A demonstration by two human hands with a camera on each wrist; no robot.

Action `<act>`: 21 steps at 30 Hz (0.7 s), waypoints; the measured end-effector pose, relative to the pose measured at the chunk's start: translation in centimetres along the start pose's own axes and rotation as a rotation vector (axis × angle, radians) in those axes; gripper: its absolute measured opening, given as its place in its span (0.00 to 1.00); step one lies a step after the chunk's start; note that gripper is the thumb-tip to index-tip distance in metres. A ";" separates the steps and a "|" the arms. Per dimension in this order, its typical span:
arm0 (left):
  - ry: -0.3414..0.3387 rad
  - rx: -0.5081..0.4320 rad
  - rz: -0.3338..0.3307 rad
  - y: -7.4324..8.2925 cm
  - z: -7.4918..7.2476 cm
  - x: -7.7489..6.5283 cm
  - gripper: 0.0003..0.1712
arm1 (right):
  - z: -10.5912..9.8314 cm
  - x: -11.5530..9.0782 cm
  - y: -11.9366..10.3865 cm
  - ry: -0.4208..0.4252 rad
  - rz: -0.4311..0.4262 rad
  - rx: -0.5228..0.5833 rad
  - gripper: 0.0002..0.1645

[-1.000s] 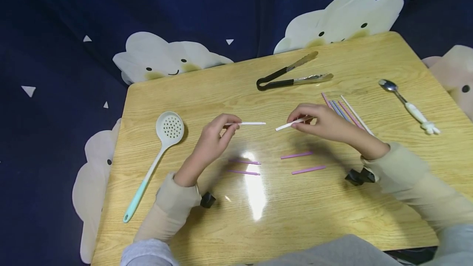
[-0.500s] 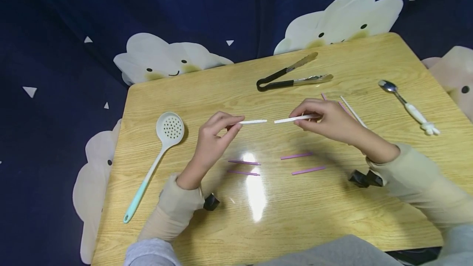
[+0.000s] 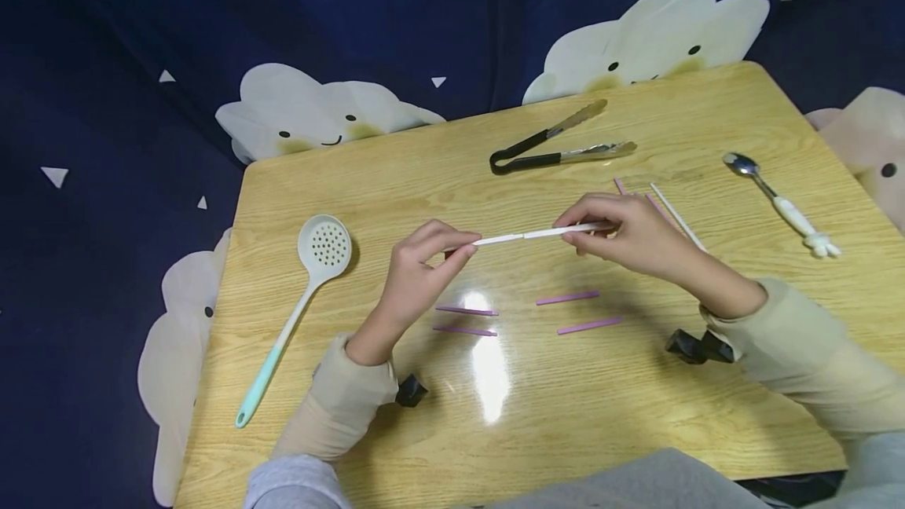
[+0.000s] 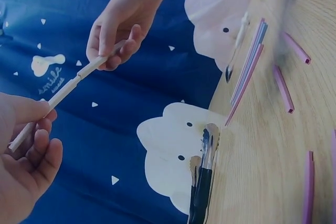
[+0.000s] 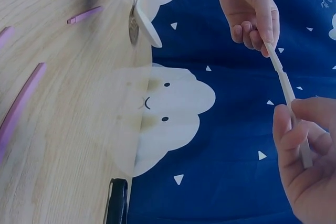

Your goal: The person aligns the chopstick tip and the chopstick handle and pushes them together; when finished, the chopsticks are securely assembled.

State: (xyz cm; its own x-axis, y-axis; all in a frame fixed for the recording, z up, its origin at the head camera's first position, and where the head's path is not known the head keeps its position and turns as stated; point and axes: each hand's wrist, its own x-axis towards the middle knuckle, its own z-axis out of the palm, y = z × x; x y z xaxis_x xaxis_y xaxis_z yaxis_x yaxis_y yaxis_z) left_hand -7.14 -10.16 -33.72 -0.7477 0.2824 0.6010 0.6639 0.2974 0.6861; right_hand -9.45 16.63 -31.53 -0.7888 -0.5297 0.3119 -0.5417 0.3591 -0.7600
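Observation:
My left hand (image 3: 427,261) pinches a thin white square tube (image 3: 499,239) between thumb and fingers. In my right hand (image 3: 625,234) is a second white tube (image 3: 544,233), also pinched. The two pieces point at each other and meet end to end between the hands, held above the table; a narrow step marks the joint (image 4: 79,76) in the left wrist view. My curled fingers partly hide their outer ends. Below the hands lie two purple tubes with narrower tips (image 3: 467,310) on the left and two purple tubes (image 3: 568,298) on the right.
A wooden table (image 3: 318,446) carries a white skimmer (image 3: 325,246) with a mint handle at left. Black-handled tongs (image 3: 526,155) lie at the back. Pink, blue and white tubes (image 3: 677,216) sit behind my right hand, beside a white-handled spoon (image 3: 788,210). A dark blue curtain (image 3: 467,22) hangs behind.
The white tubes have come into line and their ends, apart before, now meet. My left hand has shifted right; my right hand levelled its tube, then stayed nearly still.

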 end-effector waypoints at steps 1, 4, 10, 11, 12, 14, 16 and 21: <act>-0.002 0.001 0.002 0.0 0.0 0.0 0.06 | 0.0 0.0 0.0 0.003 -0.002 0.002 0.11; -0.005 -0.001 0.011 -0.2 0.0 -0.1 0.06 | 0.2 0.0 0.0 0.007 -0.006 0.005 0.11; -0.005 0.000 0.021 -0.2 0.0 -0.1 0.06 | 0.3 0.1 0.1 -0.005 -0.008 0.021 0.10; -0.006 -0.002 0.019 -0.2 0.0 -0.1 0.06 | 0.4 0.1 0.1 -0.010 -0.009 0.030 0.10; -0.007 -0.001 0.015 -0.2 0.0 -0.1 0.06 | 0.4 0.1 0.1 -0.014 -0.010 0.037 0.10; -0.011 -0.006 0.001 -0.1 0.0 -0.2 0.05 | 0.4 0.1 0.1 -0.022 -0.013 0.049 0.10; -0.017 -0.014 -0.015 -0.1 0.0 -0.2 0.05 | 0.4 0.1 0.2 -0.024 -0.014 0.056 0.10; -0.044 -0.066 -0.062 0.0 0.0 -0.4 0.06 | 0.4 0.1 0.1 -0.027 -0.020 0.062 0.10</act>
State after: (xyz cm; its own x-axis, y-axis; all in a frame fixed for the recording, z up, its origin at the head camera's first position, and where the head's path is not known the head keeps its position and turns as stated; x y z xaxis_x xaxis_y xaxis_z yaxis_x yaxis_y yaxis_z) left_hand -6.87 -10.28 -33.95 -0.7848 0.3060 0.5390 0.6130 0.2549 0.7478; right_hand -9.51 16.29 -31.84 -0.7696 -0.5569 0.3122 -0.5371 0.3004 -0.7882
